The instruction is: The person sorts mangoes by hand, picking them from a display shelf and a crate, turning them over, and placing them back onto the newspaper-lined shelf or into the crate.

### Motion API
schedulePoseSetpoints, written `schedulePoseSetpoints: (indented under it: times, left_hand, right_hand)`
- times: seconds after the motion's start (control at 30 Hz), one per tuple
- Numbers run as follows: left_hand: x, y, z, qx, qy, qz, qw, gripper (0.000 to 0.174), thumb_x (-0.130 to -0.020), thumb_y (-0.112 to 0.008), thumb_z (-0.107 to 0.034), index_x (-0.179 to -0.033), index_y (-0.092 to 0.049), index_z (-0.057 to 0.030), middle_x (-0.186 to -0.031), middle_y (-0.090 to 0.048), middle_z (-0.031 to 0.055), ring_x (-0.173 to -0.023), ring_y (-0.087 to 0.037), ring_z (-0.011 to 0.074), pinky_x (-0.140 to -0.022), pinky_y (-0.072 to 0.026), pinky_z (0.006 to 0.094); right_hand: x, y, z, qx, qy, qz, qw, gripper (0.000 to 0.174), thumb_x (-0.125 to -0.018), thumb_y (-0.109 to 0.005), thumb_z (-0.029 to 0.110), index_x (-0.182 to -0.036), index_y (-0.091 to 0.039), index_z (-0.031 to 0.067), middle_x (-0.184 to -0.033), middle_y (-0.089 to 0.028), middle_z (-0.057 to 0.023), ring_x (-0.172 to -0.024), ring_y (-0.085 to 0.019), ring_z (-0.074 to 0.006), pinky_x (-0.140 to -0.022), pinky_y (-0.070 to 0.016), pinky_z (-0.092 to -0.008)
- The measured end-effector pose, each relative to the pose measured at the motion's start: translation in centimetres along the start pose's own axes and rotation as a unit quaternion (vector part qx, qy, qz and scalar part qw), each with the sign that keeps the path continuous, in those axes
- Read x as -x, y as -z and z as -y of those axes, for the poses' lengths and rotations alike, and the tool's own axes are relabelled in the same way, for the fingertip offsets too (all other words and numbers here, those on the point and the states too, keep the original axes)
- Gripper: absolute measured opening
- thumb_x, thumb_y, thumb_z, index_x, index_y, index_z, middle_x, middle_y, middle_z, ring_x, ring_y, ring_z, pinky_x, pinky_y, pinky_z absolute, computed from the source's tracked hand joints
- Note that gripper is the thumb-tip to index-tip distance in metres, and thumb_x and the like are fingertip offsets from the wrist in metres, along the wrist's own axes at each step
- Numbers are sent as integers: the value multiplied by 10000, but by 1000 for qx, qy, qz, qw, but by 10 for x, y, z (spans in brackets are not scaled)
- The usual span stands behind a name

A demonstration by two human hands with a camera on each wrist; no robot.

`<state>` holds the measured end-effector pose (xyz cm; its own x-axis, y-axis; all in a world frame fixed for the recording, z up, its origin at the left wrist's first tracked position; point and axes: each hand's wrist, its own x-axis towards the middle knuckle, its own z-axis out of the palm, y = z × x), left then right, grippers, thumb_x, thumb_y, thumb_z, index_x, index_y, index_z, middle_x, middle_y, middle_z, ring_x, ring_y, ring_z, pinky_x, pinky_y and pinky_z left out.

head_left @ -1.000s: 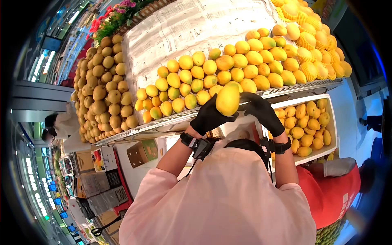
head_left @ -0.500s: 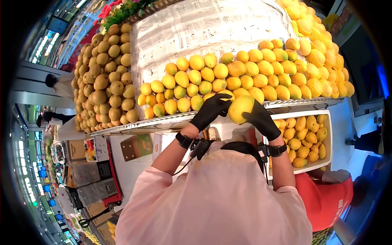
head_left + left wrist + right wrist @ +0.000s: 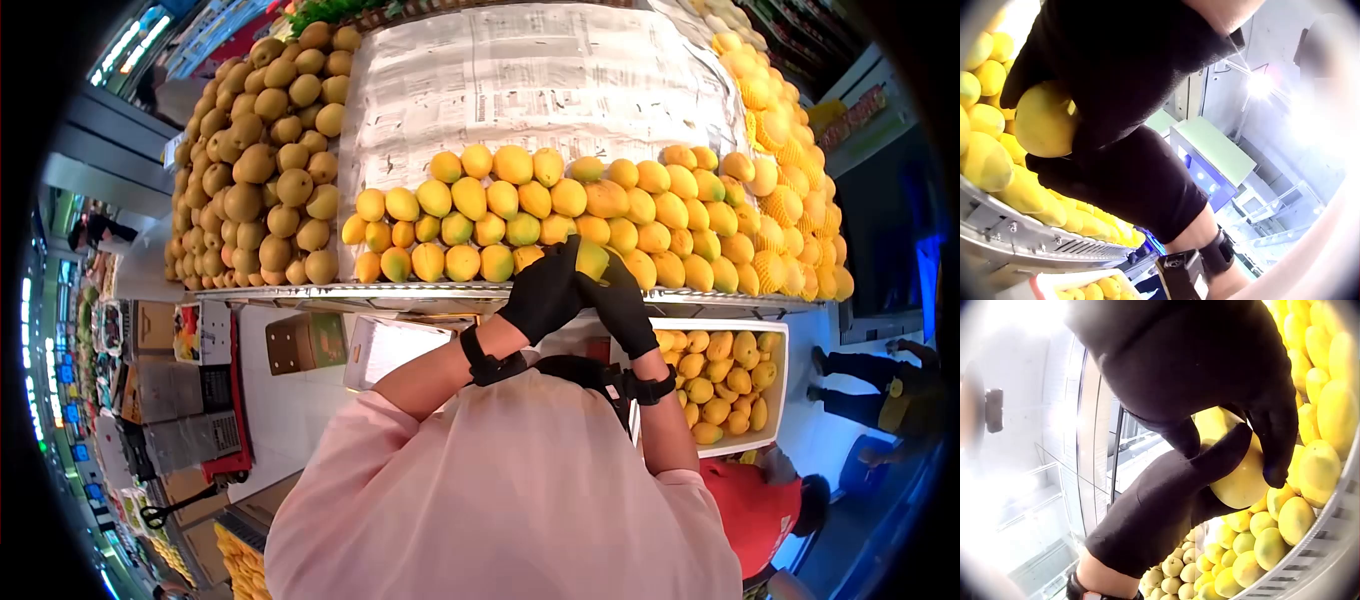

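Note:
Both hands wear black gloves and meet around one yellow mango (image 3: 592, 262) at the front edge of the display. The left hand (image 3: 545, 293) curls its fingers over the mango's left side. From the other side, the right hand (image 3: 620, 308) grips the same fruit. In the left wrist view the mango (image 3: 1046, 124) shows a smooth yellow face between the two gloves. The right wrist view has left-hand fingers (image 3: 1225, 450) lying across the mango (image 3: 1241, 484), with right-hand fingers around it. Rows of mangoes (image 3: 470, 198) lie just beyond the hands.
Brown round fruit (image 3: 255, 170) is heaped at the left; net-wrapped fruit (image 3: 785, 205) is piled at the right. Newspaper (image 3: 540, 85) lines the display behind the mangoes. A white box of mangoes (image 3: 778, 390) stands below right, near a person in red (image 3: 745, 510).
The left hand, fingers loosely off the mango half a second ago, now closes round it with the right hand. The mango has turned and is more covered. The head view has shifted.

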<state>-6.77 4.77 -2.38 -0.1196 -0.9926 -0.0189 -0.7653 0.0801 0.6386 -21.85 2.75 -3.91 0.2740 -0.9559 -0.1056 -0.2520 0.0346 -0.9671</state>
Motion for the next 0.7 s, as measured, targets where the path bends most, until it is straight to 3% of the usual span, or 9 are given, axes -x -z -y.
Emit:
schedulePoseSetpoints:
  times: [0.1,0.13,0.17,0.27,0.3,0.43,0.47,0.53,0.7]
  left_hand:
    - [-7,6,19,74,-36,-18,996,715,-736,-767,-320,-1300,-449,-16,-1077,-628,212,-1002,-618,385,-814,-513,428]
    - [-13,14,23,100,-23,38,994,688,-731,-771,-329,-1273,-477,-23,-1113,-621,189,-1034,-614,354,-855,-502,409]
    - [-14,20,29,122,-30,26,992,688,-732,-773,-335,-1271,-479,-25,-1127,-616,183,-1046,-610,342,-867,-497,404]
    - [-14,29,63,169,-60,-3,984,682,-737,-779,-359,-1261,-488,-33,-1183,-586,162,-1097,-586,297,-906,-477,384]
    - [-10,42,70,184,-66,-18,981,693,-723,-804,-321,-1268,-487,-36,-1182,-586,147,-1094,-586,292,-919,-475,382]
    - [-5,76,118,176,-5,-96,980,738,-670,-850,-207,-1285,-480,-36,-1193,-582,116,-1097,-577,251,-945,-469,380]
    - [-5,83,135,194,-34,-142,970,689,-677,-856,-276,-1234,-521,-44,-1145,-606,121,-1073,-593,244,-899,-487,367]
    - [-10,112,158,100,5,-148,984,702,-667,-860,-185,-1246,-497,-25,-1173,-584,113,-1085,-574,220,-934,-481,346]
    - [-19,159,228,106,43,-253,961,721,-663,-873,-205,-1247,-491,-22,-1142,-595,112,-1055,-580,208,-917,-490,339]
  right_hand:
    - [0,-2,16,-44,-34,38,998,520,-864,-692,205,-1298,-504,-11,-1121,-645,-144,-922,-651,-206,-782,-534,-315]
    - [-2,1,17,-86,-59,53,993,499,-875,-679,193,-1297,-508,-11,-1115,-649,-143,-906,-655,-202,-782,-535,-312]
    - [-3,4,17,-128,-85,68,986,477,-886,-666,181,-1295,-512,-10,-1108,-654,-143,-890,-659,-197,-781,-535,-309]
    - [-7,4,11,-192,-64,79,976,406,-916,-618,162,-1275,-528,-5,-1103,-662,-142,-845,-666,-184,-751,-545,-298]
    - [-7,6,9,-226,-67,79,969,397,-919,-613,163,-1269,-532,-6,-1105,-662,-140,-848,-667,-184,-747,-546,-297]
    - [-4,16,-8,-120,-99,74,985,335,-936,-581,143,-1229,-556,-18,-1103,-665,-129,-894,-684,-197,-763,-547,-292]
    - [-2,18,-15,-147,-130,68,978,316,-942,-572,137,-1213,-566,-23,-1079,-673,-133,-889,-687,-204,-760,-551,-295]
    - [5,26,-25,-164,-132,57,976,314,-942,-574,139,-1206,-568,-30,-1061,-676,-137,-883,-688,-208,-755,-557,-301]
    - [15,40,-44,-226,-159,21,961,284,-947,-567,136,-1170,-579,-39,-1015,-682,-147,-866,-685,-219,-746,-573,-315]
